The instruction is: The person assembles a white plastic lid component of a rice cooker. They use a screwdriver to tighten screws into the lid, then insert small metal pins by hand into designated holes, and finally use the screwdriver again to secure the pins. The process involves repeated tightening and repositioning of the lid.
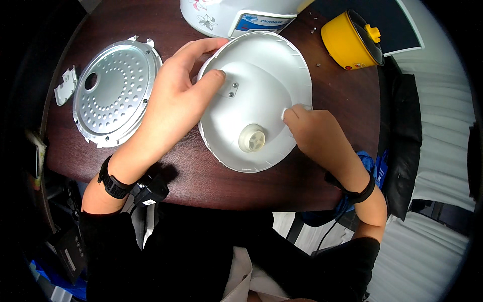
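Head view, looking down on a dark brown round table. Both hands are on a white plastic cooker lid, flipped so the hollow inside faces up, sitting around the middle of the tabletop, a bit toward the far edge. The left hand grasps the lid's left rim: fingers go over the far-left edge and the thumb presses down inside the bowl, right next to a small metal bracket with two screws. The right hand is pinched tight on a small white cloth or tissue held against the inner wall on the lid's right side. Near the lid's lower inside there's a round beige vent cap.

By the left edge of the tabletop lies a shiny perforated metal plate, flat, with a small white plastic piece just beside it at the very edge. At the far edge stands the white cooker body with flower print, just behind the lid. Over at the far right corner is a small yellow pot, tipped on its side. Both wrists have black bands.
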Motion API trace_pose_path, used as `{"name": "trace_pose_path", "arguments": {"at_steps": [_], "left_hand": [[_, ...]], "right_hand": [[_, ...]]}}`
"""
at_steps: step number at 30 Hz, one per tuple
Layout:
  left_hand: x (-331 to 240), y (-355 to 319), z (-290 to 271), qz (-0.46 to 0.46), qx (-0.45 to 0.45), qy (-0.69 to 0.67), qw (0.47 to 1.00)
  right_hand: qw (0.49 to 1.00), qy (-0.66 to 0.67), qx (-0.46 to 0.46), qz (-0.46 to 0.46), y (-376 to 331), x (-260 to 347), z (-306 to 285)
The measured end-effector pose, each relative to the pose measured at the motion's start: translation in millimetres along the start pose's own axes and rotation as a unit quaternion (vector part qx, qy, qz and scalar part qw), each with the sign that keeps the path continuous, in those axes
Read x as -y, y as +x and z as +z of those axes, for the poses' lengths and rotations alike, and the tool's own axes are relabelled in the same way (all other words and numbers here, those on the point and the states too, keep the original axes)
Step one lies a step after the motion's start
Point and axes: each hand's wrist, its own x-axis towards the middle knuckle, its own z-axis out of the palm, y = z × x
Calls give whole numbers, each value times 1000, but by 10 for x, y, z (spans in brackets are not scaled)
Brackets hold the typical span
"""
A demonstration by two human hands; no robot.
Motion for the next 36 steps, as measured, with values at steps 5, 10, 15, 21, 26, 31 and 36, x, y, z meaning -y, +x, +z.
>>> {"name": "trace_pose_path", "arguments": {"at_steps": [5,10,15,21,26,31,36], "left_hand": [[-14,3,18,12,0,3,1000],[8,-14,2,24,-8,10,1000],[4,16,7,23,2,15,1000],[5,-8,27,19,-17,-11,1000],[18,-13,6,26,-8,12,1000],[-8,-23,32,54,-9,25,998],[-5,-27,19,69,-7,46,996]], "right_hand": [[969,209,-72,106,-25,-25,213],[714,586,116,365,94,-24,9],[915,331,60,224,-24,4,24],[994,62,-11,91,-14,62,27],[994,65,-27,85,4,78,65],[874,375,23,309,85,19,174],[552,694,111,450,112,-51,54]]}}
